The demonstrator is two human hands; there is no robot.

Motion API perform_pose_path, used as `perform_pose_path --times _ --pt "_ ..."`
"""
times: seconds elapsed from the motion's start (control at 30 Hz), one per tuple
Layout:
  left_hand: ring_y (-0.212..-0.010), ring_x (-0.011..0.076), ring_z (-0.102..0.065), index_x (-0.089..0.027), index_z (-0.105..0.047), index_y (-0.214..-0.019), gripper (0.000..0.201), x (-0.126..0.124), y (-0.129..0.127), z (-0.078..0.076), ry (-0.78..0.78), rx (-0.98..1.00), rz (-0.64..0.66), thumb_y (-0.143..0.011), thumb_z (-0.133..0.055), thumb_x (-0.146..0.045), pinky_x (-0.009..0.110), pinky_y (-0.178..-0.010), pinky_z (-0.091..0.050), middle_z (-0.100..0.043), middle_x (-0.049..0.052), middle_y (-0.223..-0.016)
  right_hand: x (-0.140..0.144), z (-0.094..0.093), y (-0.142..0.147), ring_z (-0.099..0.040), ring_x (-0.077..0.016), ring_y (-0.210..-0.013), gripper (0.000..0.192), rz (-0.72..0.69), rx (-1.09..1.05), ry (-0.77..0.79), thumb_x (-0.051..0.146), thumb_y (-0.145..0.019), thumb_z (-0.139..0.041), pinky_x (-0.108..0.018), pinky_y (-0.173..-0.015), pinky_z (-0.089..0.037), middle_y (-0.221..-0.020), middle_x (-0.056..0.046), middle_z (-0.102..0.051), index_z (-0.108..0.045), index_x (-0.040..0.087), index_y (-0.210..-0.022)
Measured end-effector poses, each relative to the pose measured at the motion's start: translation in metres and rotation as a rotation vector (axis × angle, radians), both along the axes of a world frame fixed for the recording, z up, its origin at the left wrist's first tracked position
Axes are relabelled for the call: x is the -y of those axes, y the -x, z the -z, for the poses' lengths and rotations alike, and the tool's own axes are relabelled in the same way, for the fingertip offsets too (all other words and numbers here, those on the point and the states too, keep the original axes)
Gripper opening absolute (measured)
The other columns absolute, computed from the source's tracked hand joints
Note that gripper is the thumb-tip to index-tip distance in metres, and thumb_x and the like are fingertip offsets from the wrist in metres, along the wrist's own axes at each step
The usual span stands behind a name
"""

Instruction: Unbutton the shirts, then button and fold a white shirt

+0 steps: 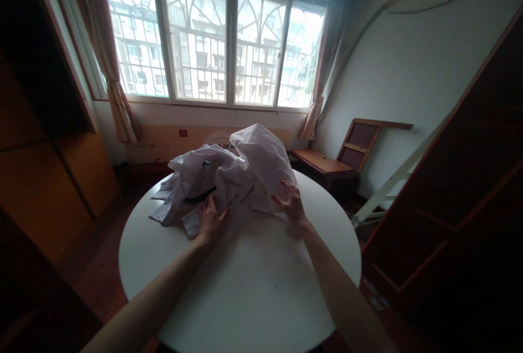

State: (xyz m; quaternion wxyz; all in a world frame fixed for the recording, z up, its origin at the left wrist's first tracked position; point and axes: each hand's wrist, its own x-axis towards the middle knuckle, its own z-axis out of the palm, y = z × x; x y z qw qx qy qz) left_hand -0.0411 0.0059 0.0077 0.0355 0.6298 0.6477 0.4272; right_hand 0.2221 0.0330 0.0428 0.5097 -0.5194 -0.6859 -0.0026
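Note:
A crumpled heap of white cloth [261, 157], perhaps a garment, lies on the far half of a round white table [253, 287]. Its right part puffs up high, while the left part spreads in loose folds with a dark strip showing among them. My left hand [211, 219] rests against the near left edge of the cloth, thumb and fingers apart. On the other side my right hand [291, 203] touches the lower right of the raised part, its fingers spread. Neither hand is closed around the fabric.
Behind the table a flat cardboard box [155, 143] leans under the barred window [200, 42]. At the right stand a wooden chair [327, 162], a pale metal ladder [396, 184] and a large dark wooden panel [449, 195]. A wooden cabinet [81, 173] is at the left.

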Motion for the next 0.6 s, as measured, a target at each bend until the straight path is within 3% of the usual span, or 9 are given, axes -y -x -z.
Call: perform_pose_path --times 0.1,0.2,0.37,0.6 --pt "-0.113 0.0303 -0.043 -0.009 -0.027 -0.129 0.07 0.002 -0.003 0.0 0.006 -0.026 0.012 -0.072 -0.056 -0.038 0.041 -0.093 -0.03 -0.05 0.019 -0.12 -0.002 0.014 0.011 -0.043 -0.026 -0.113 0.038 0.0 0.248 0.18 0.029 -0.065 -0.063 -0.041 -0.092 -0.035 -0.121 -0.008 -0.051 -0.06 0.02 -0.101" --pt "-0.112 0.0298 -0.045 -0.008 -0.028 -0.129 0.064 0.001 -0.003 -0.001 0.002 -0.006 0.0 -0.077 -0.049 -0.04 0.042 -0.092 -0.032 -0.051 0.019 -0.118 -0.004 0.023 0.016 -0.055 -0.0237 -0.097 0.022 0.009 0.35 0.351 0.018 -0.075 -0.049 -0.036 -0.083 -0.04 -0.105 -0.007 -0.062 -0.065 0.021 -0.089" --pt "-0.113 0.0281 -0.045 -0.008 -0.028 -0.13 0.057 -0.002 -0.003 -0.001 0.011 0.015 0.001 -0.082 -0.042 -0.035 0.042 -0.092 -0.032 -0.051 0.019 -0.119 -0.002 0.021 0.024 -0.06 -0.0237 -0.083 0.027 0.115 0.403 0.396 0.019 -0.083 -0.038 -0.033 -0.071 -0.042 -0.09 -0.012 -0.065 -0.061 0.015 -0.097" --pt "-0.107 0.028 -0.05 -0.009 -0.03 -0.128 0.057 0.0 -0.005 0.0 0.058 -0.078 0.007 -0.078 -0.048 -0.032 0.041 -0.092 -0.031 -0.058 0.016 -0.112 0.002 0.019 0.032 -0.062 -0.0247 -0.075 0.054 0.216 0.327 0.312 0.045 -0.081 -0.042 -0.033 -0.063 -0.044 -0.084 -0.01 -0.066 -0.035 0.018 -0.127"
